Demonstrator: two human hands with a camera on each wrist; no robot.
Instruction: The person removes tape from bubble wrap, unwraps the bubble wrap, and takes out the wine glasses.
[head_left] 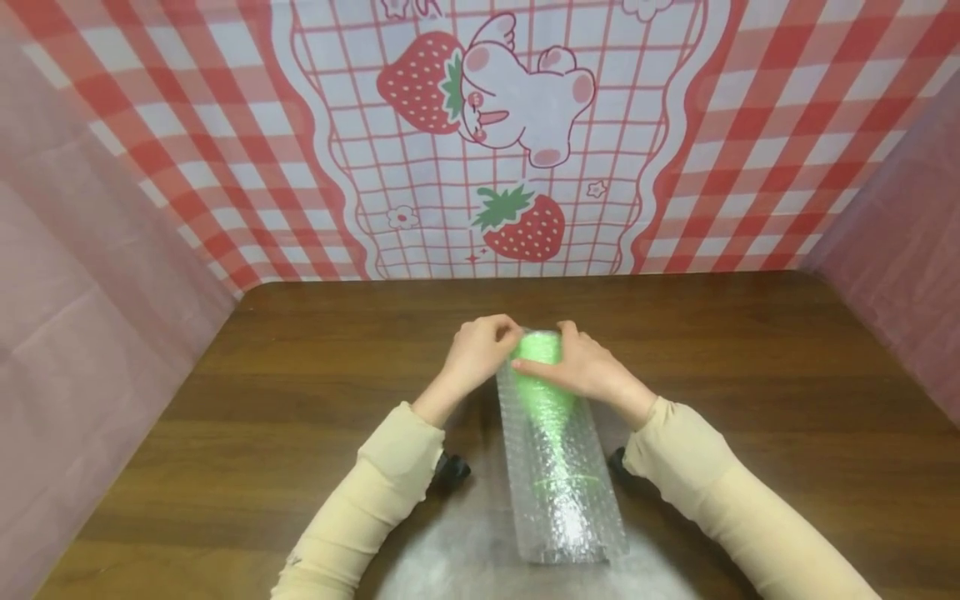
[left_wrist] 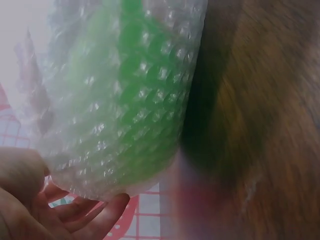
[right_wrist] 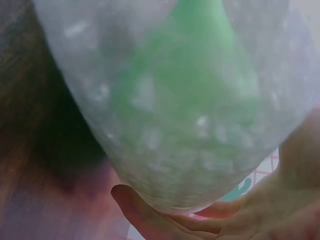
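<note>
A sleeve of clear bubble wrap (head_left: 525, 508) encloses a bright green thing (head_left: 551, 400), wide at its far end and narrowing to a stem, with a thin green line across its near part; it resembles a goblet. At the far left corner, my left hand (head_left: 482, 346) pinches the wrap's edge. My right hand (head_left: 592, 364) grips the wide far end from the right, thumb laid across the top. In the left wrist view, fingers (left_wrist: 95, 220) curl under the wrap's end. The right wrist view shows the wrapped green body (right_wrist: 190, 85) tapering above the fingers.
Below the wrapped thing, a pale shiny sheet (head_left: 442, 550) covers the near middle of the brown wooden table (head_left: 262, 400). A checked cloth with strawberries (head_left: 525, 225) hangs behind the far edge. Pink curtains (head_left: 97, 250) stand at both sides.
</note>
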